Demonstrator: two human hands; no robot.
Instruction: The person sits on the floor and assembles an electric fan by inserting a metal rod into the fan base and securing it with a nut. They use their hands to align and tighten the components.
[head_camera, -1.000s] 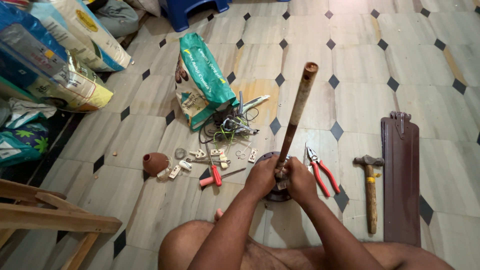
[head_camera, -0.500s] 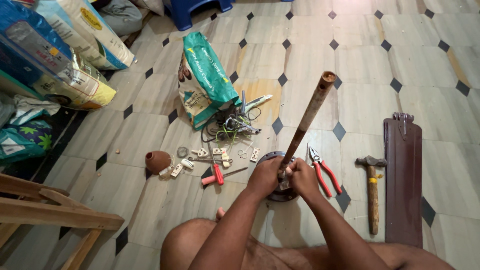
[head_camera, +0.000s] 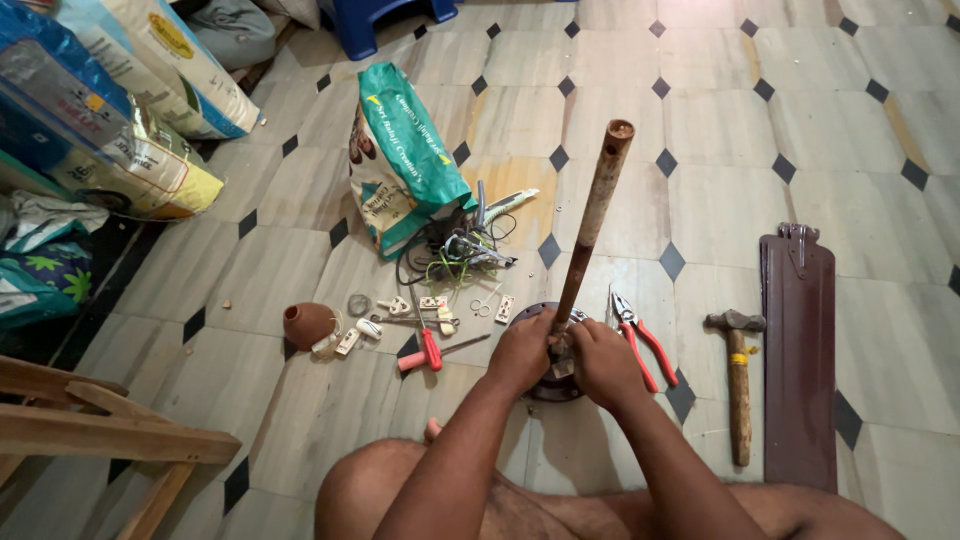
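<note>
We find our left hand (head_camera: 522, 355) and right hand (head_camera: 600, 362) both clenched around the base of the rusty pipe (head_camera: 592, 225), standing on the dark round motor housing (head_camera: 545, 385).

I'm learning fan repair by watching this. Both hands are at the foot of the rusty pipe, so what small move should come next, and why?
Probably steady the pipe upright before working on. It leans away above the dark round motor, and both the left hand and right hand grip only its foot. The pliers lie close by if needed.

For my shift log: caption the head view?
Both hands, left hand and right hand, grip a rusty pipe base; pliers, hammer alongside.
</note>
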